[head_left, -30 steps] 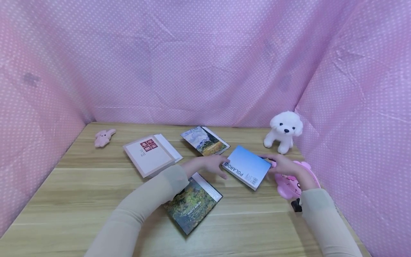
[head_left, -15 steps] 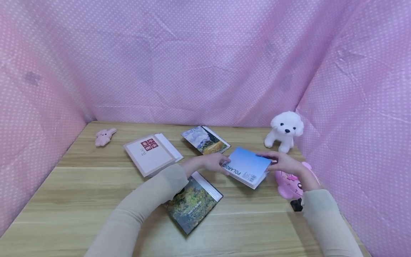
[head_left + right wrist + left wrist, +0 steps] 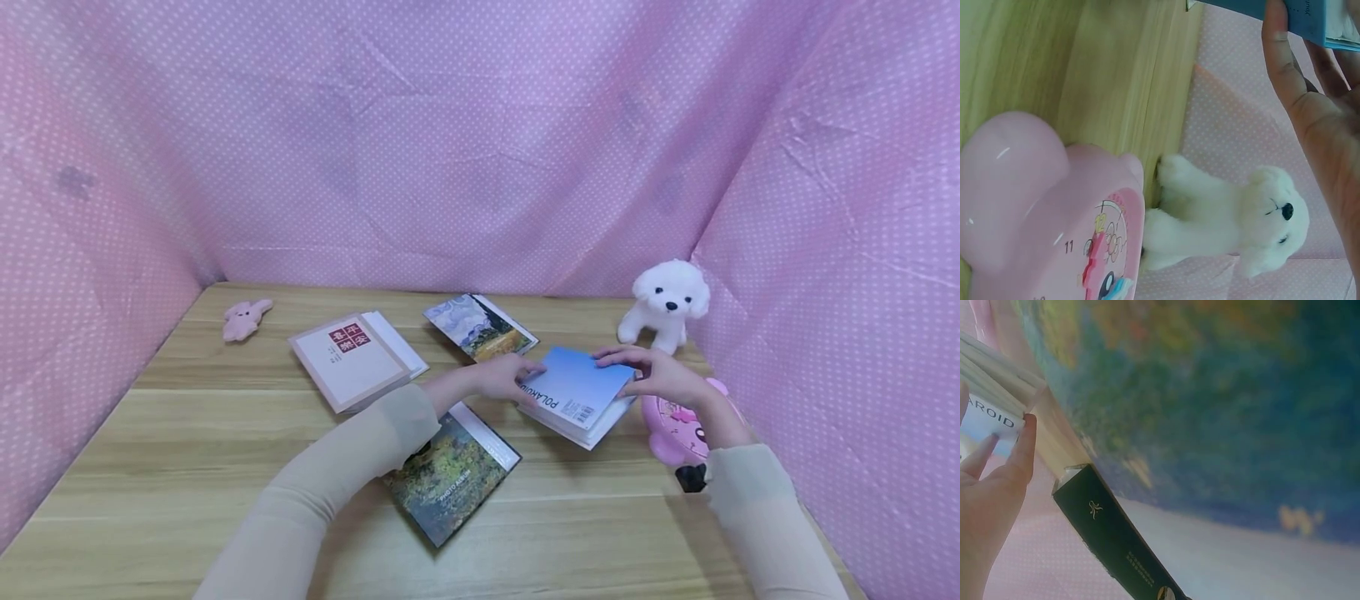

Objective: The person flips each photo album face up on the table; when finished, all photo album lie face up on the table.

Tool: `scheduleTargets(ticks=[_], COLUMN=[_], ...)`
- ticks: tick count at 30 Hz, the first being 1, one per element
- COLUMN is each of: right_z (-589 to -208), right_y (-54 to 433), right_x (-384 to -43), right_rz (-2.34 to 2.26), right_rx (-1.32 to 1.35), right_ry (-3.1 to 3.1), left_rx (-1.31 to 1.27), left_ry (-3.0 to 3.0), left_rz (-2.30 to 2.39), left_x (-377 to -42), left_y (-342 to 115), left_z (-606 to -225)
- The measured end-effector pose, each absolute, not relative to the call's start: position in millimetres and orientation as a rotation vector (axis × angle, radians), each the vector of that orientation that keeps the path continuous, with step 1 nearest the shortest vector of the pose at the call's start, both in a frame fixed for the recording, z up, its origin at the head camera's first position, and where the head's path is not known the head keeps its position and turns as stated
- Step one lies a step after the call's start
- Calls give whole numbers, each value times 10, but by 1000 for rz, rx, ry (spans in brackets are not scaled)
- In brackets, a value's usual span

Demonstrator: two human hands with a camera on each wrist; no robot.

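A blue photo album (image 3: 579, 379) lettered POLAROID is tilted between both hands above the right part of the table, white page edges showing along its near side. My left hand (image 3: 501, 379) holds its left edge; the left wrist view shows fingertips at the lettered corner of the album (image 3: 991, 415). With the thumb at its edge and fingers over the cover, my right hand (image 3: 660, 375) grips the far right side. The right wrist view shows that thumb against the blue spine of the album (image 3: 1307, 19). Below my left forearm lies a green painted photo album (image 3: 453, 483).
A cream album (image 3: 348, 358) lies left, a landscape-painting album (image 3: 480, 327) behind. A white plush dog (image 3: 667, 300) and a pink clock (image 3: 675, 429) stand close to my right hand. A small pink plush toy (image 3: 243, 321) lies far left. Pink curtains (image 3: 465, 150) border the table.
The blue album has shifted slightly and tilted, so more of its page edges show. My right fingers have moved further over its cover. The other albums stay where they were.
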State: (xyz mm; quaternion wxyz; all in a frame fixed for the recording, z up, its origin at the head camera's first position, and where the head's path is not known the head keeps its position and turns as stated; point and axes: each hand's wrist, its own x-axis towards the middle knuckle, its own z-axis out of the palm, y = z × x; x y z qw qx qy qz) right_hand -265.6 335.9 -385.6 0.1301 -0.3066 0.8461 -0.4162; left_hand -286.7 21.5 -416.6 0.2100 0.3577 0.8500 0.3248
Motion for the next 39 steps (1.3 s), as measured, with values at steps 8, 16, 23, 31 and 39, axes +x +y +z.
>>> scheduleTargets(ticks=[8, 16, 23, 31, 39], right_z=[-3735, -3613, -3533, -3480, -3480], right_y=[3321, 3255, 3172, 3087, 3054], right_x=[-2570, -2521, -2473, -2436, -2415], right_rz=[-1296, -1253, -1182, -1027, -951], right_rx=[-913, -1053, -1160, -1196, -1275], right_ry=[2427, 2487, 2533, 2575, 2595], left_rx=[991, 916, 910, 912, 905], left_ry=[2376, 2375, 2459, 2415, 2357], left_rz=[1016, 1172, 1141, 1296, 1363], left_x=[-2876, -2923, -2953, -2978, -2964], left_y=[241, 277, 236, 230, 213], left_z=[-4171, -4188, -4115, -4012, -3973])
